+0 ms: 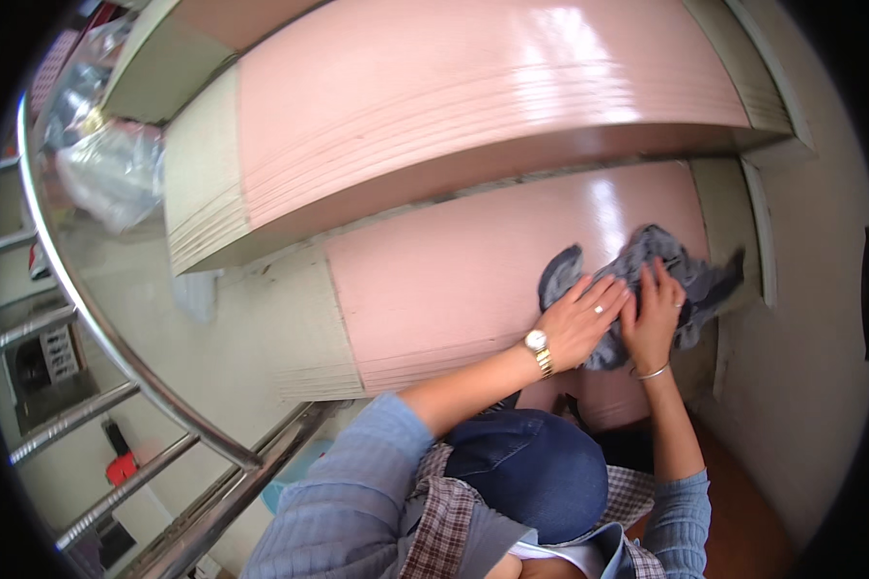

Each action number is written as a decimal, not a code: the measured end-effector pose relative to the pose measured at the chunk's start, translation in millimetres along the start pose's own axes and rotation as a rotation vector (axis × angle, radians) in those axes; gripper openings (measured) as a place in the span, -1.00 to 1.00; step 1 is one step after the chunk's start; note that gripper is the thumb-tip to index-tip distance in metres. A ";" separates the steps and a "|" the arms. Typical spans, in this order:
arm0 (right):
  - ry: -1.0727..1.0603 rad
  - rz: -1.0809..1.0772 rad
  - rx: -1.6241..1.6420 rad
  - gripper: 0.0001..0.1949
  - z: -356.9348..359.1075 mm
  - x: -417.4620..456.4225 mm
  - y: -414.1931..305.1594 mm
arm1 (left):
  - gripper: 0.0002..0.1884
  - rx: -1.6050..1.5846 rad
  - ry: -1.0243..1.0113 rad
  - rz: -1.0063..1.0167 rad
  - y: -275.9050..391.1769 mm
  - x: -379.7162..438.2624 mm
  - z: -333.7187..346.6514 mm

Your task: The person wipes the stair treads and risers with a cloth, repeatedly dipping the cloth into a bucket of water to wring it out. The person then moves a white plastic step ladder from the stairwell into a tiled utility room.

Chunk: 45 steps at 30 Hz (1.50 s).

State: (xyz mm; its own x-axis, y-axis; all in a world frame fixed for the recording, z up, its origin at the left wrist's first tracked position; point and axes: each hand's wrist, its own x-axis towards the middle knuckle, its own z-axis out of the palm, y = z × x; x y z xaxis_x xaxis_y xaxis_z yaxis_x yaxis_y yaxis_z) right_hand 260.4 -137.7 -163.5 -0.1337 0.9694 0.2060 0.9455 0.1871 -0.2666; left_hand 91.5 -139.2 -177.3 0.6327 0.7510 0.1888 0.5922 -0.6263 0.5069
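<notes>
A crumpled grey cloth (652, 253) with darker edges lies on the right part of a pink stair tread (434, 268). Pressed flat on its near left part is my left hand (578, 322), fingers together, with a ring and a gold-coloured watch (539, 347). My right hand (650, 326), wearing a ring and a thin bracelet, bears on the cloth just to the right, its fingers bent into the folds. The two hands touch or nearly touch. The cloth hides the tread beneath it.
A higher pink step (434, 101) overhangs beyond. A pale wall (789, 347) closes the right side. On the left curves a metal handrail (101, 318) with bars. Past it are clear plastic bags (112, 174) and a red-and-black object (121, 463). A light-blue container (290, 474) shows below left.
</notes>
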 end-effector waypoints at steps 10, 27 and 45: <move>-0.248 -0.465 0.970 -0.53 42.6 77.4 -232.1 | -0.42 0.330 0.168 -0.673 -115.3 -183.9 -142.0; -0.103 -0.512 0.576 -0.80 23.7 63.8 -150.9 | -0.53 0.631 0.310 -1.236 -193.9 -289.8 -162.3; -0.173 -0.512 0.646 -0.85 29.6 47.7 -152.5 | -0.37 0.464 0.098 -1.229 -133.1 -301.9 -144.0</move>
State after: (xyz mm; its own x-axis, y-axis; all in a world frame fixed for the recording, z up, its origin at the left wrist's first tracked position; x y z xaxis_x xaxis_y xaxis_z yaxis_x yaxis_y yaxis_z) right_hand 101.1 -115.3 -140.8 -0.5929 0.7410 0.3153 0.4070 0.6135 -0.6767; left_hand -250.2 -252.5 -180.6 -0.4647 0.8779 -0.1153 0.8789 0.4732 0.0605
